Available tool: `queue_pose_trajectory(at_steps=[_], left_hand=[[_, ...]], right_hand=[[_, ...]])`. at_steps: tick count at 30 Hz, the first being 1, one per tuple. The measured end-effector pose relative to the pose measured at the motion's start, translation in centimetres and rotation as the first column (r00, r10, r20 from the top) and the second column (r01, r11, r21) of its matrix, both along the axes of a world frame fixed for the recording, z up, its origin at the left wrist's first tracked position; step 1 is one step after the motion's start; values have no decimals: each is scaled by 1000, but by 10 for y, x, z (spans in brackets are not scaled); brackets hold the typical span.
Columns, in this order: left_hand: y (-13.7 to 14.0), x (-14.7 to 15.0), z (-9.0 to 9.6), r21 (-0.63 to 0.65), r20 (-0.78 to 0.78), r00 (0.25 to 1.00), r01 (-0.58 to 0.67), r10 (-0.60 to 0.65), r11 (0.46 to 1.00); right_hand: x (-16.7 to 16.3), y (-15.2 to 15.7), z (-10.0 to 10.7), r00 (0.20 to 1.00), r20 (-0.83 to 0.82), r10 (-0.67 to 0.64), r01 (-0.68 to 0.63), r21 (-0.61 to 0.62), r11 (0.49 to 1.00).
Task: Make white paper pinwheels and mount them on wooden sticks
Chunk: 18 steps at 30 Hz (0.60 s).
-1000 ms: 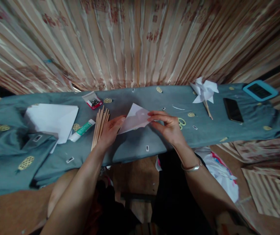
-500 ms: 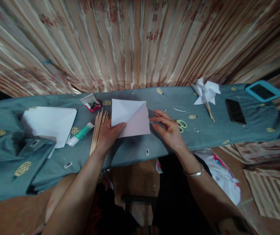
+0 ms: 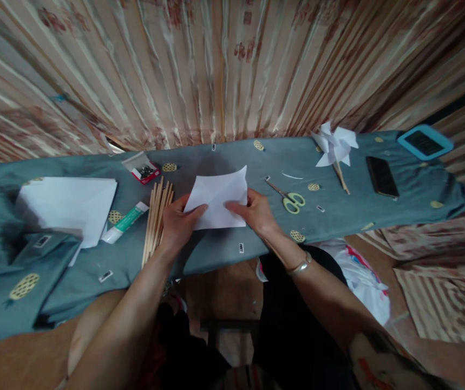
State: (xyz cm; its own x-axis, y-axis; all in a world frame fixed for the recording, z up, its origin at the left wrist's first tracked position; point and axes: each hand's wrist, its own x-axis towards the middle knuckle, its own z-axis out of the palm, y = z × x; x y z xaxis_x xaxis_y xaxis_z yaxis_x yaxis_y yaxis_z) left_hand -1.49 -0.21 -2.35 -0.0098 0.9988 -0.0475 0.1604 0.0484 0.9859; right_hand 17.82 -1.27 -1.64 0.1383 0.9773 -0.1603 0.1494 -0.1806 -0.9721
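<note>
A white sheet of paper with faint crease lines is held up over the cloth-covered table. My left hand pinches its left edge, thumb on top. On the other side my right hand grips the right edge, its thumb lying across the face of the sheet. Close by my left hand lies a bundle of thin wooden sticks. Scissors with pale green handles rest to the right of my right hand.
At the left are a stack of white paper, a glue tube and a small red box of pins. To the right lie a paper pinwheel on a stick, a phone and a blue-framed tablet.
My right hand has moved left and taken hold of the paper's right edge. The paper has shifted and tilted slightly, and the scissors are uncovered. The view has turned a little right.
</note>
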Motion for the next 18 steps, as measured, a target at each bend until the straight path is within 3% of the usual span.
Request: queue_pose_trajectory(at_steps=[3,8,9,11,14,16,18], left_hand=[[1,-1,0,3,12,1000,-24,23,1000],[6,-9,1,0,-14,995,-97,97,995],[7,-12,0,12,-26,993,-113,114,993],[10,-18,-2,42,-39,990,-131,133,990],[12,-24,-4,78,-69,987,-143,148,987],[13,-26,-3,96,-90,982,-159,168,983],[14,-27,-2,97,-115,980,-149,160,984]], right_hand=[[-4,0,1,959,283,-6,-15,70,997],[24,0,15,883,464,-65,-32,199,979],[37,-1,18,830,545,-118,-18,238,971],[67,-4,20,648,736,-194,9,247,969],[106,-16,17,371,921,-123,28,121,992],[121,-24,13,279,959,-39,19,35,999],[128,-30,10,245,970,11,13,-14,1000]])
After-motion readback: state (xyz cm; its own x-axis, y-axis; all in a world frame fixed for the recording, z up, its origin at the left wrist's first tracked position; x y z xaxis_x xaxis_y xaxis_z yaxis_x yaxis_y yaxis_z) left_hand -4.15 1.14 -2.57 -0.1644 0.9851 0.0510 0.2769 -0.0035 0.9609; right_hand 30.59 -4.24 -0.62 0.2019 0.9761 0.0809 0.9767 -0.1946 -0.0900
